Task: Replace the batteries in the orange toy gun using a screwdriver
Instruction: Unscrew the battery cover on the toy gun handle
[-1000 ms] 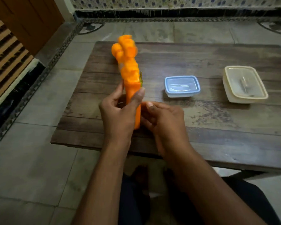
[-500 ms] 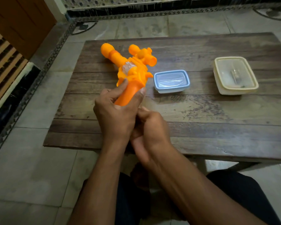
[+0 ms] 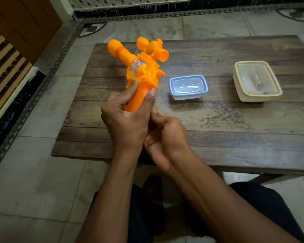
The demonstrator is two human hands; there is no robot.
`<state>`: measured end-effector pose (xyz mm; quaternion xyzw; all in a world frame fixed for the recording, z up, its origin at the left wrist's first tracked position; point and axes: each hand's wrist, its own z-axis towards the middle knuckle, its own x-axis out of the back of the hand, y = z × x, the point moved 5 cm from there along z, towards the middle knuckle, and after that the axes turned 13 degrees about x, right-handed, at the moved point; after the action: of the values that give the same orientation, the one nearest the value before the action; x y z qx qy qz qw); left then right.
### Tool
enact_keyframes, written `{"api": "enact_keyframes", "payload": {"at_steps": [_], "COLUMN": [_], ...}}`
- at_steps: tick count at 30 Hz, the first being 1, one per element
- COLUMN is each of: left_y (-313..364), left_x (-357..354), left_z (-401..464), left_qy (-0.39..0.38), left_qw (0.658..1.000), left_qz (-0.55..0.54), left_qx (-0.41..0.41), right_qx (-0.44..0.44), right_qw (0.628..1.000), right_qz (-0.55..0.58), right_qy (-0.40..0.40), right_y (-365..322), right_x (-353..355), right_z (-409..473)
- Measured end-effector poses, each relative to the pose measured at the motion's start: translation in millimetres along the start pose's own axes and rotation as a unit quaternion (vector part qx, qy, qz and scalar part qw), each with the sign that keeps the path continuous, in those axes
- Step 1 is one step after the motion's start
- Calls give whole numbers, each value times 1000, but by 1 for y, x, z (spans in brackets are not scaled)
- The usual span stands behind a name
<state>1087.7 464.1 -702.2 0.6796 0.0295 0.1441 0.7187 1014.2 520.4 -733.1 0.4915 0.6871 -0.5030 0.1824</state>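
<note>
Left fingers (image 3: pixel 132 88): curled round the grip of the orange toy gun (image 3: pixel 140 67), thumb on one side and forefinger on the other, holding it firmly.
Left hand (image 3: pixel 125 123): lifts the gun above the near part of the worktop, probably to bring the butt of the grip within reach.
Right hand (image 3: pixel 165 135): at 4 o'clock from the left hand, touching it, fingers curled in under the butt of the grip; whether they pinch anything I cannot tell, as the left hand hides the tips.
Gun: grip towards the person, barrel slanting away to 11 o'clock, scope at 1 o'clock; no screwdriver visible.
Blue-lidded box (image 3: pixel 188 87): at 3 o'clock from the gun, closed, near it.
Cream box (image 3: pixel 256 81): farther out at 3 o'clock, lid on, small items dimly visible inside; possibly tools or batteries.
Worktop (image 3: pixel 235 123): dark wooden planks, carrying both boxes.
Stage: early, judging by the closed boxes.
</note>
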Motion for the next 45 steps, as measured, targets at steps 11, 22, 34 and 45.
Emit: {"api": "enact_keyframes", "payload": {"at_steps": [11,22,34,45], "left_y": [-5,-7,-10,-9], "left_x": [3,3,1,-1], "left_z": [5,5,3,1], "left_qy": [-7,-11,-12,-13], "left_qw": [998,997,998,999], "left_qz": [-37,-56,-37,-11], "left_qx": [43,55,53,36], "right_qx": [10,52,49,43], "right_qw": [999,996,996,998], "right_qz": [-22,-60,-62,-38], "right_qy": [-28,-39,-36,-15], "right_y": [-10,-14,-13,-10], "right_x": [0,2,5,5], "right_z": [-2,-2,-1,-1]}}
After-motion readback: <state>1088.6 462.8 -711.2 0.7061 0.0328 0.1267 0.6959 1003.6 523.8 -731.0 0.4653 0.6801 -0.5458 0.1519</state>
